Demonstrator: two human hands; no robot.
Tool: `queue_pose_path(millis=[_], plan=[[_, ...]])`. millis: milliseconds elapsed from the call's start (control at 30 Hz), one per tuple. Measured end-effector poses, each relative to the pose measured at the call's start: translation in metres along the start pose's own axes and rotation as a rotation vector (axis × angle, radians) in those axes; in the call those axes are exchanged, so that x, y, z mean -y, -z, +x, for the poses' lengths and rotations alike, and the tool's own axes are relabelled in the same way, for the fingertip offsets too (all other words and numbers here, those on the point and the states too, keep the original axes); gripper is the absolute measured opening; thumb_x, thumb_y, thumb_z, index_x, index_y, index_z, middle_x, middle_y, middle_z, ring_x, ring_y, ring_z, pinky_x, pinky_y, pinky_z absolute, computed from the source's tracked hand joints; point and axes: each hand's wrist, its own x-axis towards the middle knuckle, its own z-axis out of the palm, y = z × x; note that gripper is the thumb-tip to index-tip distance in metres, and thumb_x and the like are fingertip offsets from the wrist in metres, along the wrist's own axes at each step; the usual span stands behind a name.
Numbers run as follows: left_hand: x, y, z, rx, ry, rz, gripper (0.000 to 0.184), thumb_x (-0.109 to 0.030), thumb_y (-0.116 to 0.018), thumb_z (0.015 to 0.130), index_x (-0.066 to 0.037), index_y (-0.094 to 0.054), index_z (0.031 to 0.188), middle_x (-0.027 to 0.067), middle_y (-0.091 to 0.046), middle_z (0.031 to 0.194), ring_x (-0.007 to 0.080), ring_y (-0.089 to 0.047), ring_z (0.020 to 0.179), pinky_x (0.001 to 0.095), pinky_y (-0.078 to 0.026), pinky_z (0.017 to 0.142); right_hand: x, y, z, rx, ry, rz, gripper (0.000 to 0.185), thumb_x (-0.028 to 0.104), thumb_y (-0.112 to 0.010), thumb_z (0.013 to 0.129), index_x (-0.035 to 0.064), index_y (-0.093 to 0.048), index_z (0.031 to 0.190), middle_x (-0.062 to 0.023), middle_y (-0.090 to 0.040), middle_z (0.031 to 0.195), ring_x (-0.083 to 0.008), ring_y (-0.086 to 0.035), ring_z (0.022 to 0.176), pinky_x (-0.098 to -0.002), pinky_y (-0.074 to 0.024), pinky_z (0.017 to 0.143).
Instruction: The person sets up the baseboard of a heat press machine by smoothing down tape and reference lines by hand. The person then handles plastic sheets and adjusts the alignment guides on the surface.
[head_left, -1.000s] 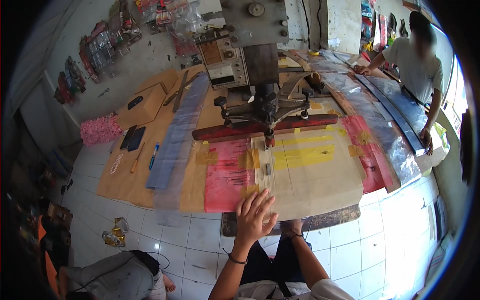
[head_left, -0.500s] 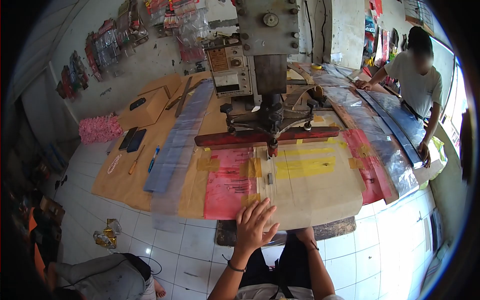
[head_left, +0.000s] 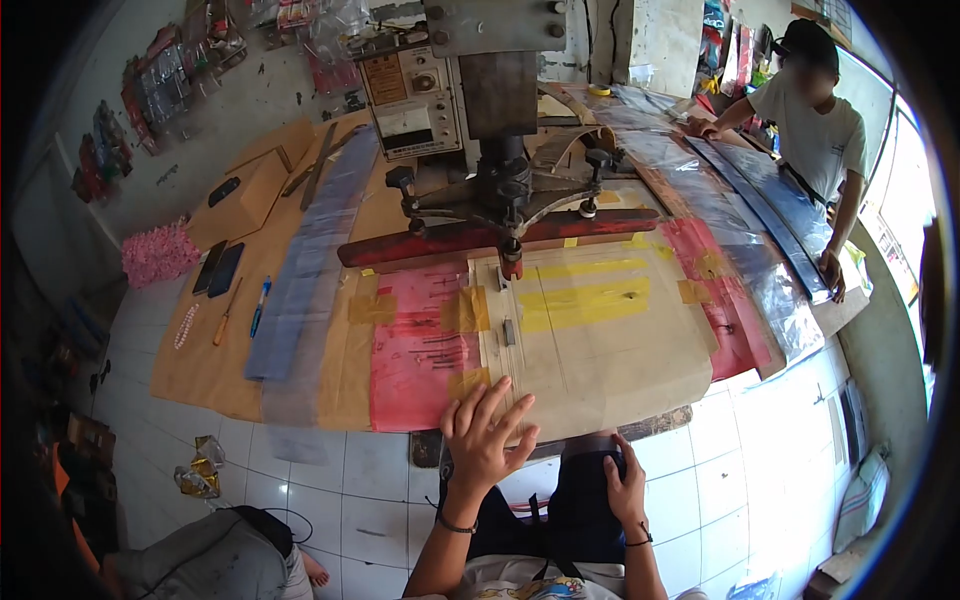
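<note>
From my end I see my left hand [head_left: 485,440] spread wide, gripping nothing, its fingers resting on the near edge of the brown sheet [head_left: 610,355], which stretches ahead and to their right. Just beyond the fingertips lies a small grey block [head_left: 508,332]; left of them, a red strip [head_left: 400,370]. Farther ahead sits the red bar [head_left: 420,246]. My right hand [head_left: 625,487] is loosely open beside my knee, nothing visible in it.

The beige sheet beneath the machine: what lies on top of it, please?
On the beige sheet: yellow tape, a small grey block and, at its near left edge, fingers of the left hand. Whatever is beneath the fingers or the red bar is covered.
</note>
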Motion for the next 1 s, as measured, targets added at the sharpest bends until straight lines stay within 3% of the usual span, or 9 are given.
queue_pose_path(millis=[133,267,367,467,500,600,800,933,1000], plan=[[0.000,0.001,-0.001,0.002,0.000,0.018,0.034,-0.044,-0.063,0.089,-0.027,-0.072,0.117,0.0018,-0.061,0.137,0.0243,-0.050,0.126,0.0433,-0.027,0.108,0.008,0.004,0.001,-0.211,0.157,0.039,0.022,0.006,-0.060,0.093,-0.0032,-0.064,0.113,-0.0217,-0.066,0.119,-0.0372,-0.062,0.117,-0.0414,-0.0458,0.102],[-0.001,0.002,-0.001,0.002,0.006,0.014,0.033,-0.042,-0.064,0.089,-0.027,-0.072,0.118,0.0018,-0.061,0.137,0.0243,-0.050,0.126,0.0437,-0.027,0.108,0.043,0.020,0.016,-0.490,0.414,0.015,0.009,-0.006,-0.055,0.091,-0.0020,-0.061,0.096,-0.0119,-0.062,0.093,-0.0227,-0.059,0.091,-0.0337,-0.0464,0.085],[-0.001,0.002,-0.002,0.014,0.015,-0.005,0.037,-0.042,-0.064,0.090,-0.029,-0.068,0.125,0.0019,-0.059,0.140,0.0240,-0.050,0.127,0.0432,-0.029,0.107,0.115,0.035,0.051,-0.377,0.582,-0.061,0.007,-0.006,-0.058,0.088,-0.0038,-0.061,0.093,-0.0139,-0.062,0.088,-0.0256,-0.061,0.085,-0.0340,-0.0471,0.079],[0.001,0.002,-0.002,0.014,0.005,-0.019,0.038,-0.042,-0.064,0.090,-0.028,-0.068,0.125,0.0026,-0.059,0.140,0.0247,-0.050,0.127,0.0438,-0.029,0.107,0.162,0.025,0.105,-0.102,0.587,-0.104,0.023,0.005,-0.066,0.086,-0.0005,-0.068,0.109,-0.0173,-0.067,0.109,-0.0381,-0.062,0.104,-0.0419,-0.0491,0.090],[0.000,0.002,-0.002,0.022,0.005,-0.022,0.039,-0.042,-0.064,0.090,-0.027,-0.068,0.126,0.0027,-0.059,0.140,0.0248,-0.050,0.128,0.0440,-0.029,0.107,0.165,0.017,0.126,0.014,0.573,-0.135,0.033,0.010,-0.067,0.088,0.0022,-0.065,0.120,-0.0185,-0.062,0.127,-0.0384,-0.058,0.119,-0.0431,-0.0460,0.100],[0.002,0.005,-0.002,0.035,0.003,-0.024,0.043,-0.042,-0.064,0.090,-0.026,-0.066,0.129,0.0026,-0.059,0.139,0.0251,-0.050,0.128,0.0446,-0.029,0.108,0.172,-0.009,0.168,0.207,0.802,-0.336,0.043,0.023,-0.061,0.094,0.0069,-0.059,0.134,-0.0186,-0.051,0.145,-0.0375,-0.047,0.134,-0.0452,-0.0362,0.113],[0.002,0.005,-0.002,0.051,0.011,-0.028,0.046,-0.042,-0.061,0.089,-0.020,-0.066,0.129,0.0032,-0.059,0.140,0.0260,-0.049,0.128,0.0449,-0.028,0.108,0.166,-0.018,0.176,0.217,0.744,-0.636,0.052,0.039,-0.047,0.100,0.0104,-0.052,0.143,-0.0203,-0.043,0.152,-0.0359,-0.036,0.144,-0.0502,-0.0219,0.121],[-0.002,0.009,0.001,0.073,0.050,-0.065,0.046,-0.040,-0.060,0.091,-0.019,-0.065,0.131,0.0031,-0.059,0.140,0.0260,-0.049,0.128,0.0448,-0.027,0.107,0.166,0.006,0.144,0.240,0.700,-0.694,0.050,0.036,-0.049,0.100,0.0097,-0.053,0.142,-0.0206,-0.043,0.152,-0.0383,-0.036,0.143,-0.0502,-0.0222,0.120],[-0.009,0.017,0.008,0.110,0.107,-0.073,0.043,-0.039,-0.063,0.090,-0.021,-0.067,0.129,0.0036,-0.059,0.139,0.0268,-0.049,0.127,0.0451,-0.027,0.106,0.169,0.018,0.120,0.237,0.767,-0.615,0.041,0.035,-0.059,0.096,0.0132,-0.063,0.131,-0.0167,-0.055,0.139,-0.0352,-0.046,0.133,-0.0489,-0.0295,0.116]])
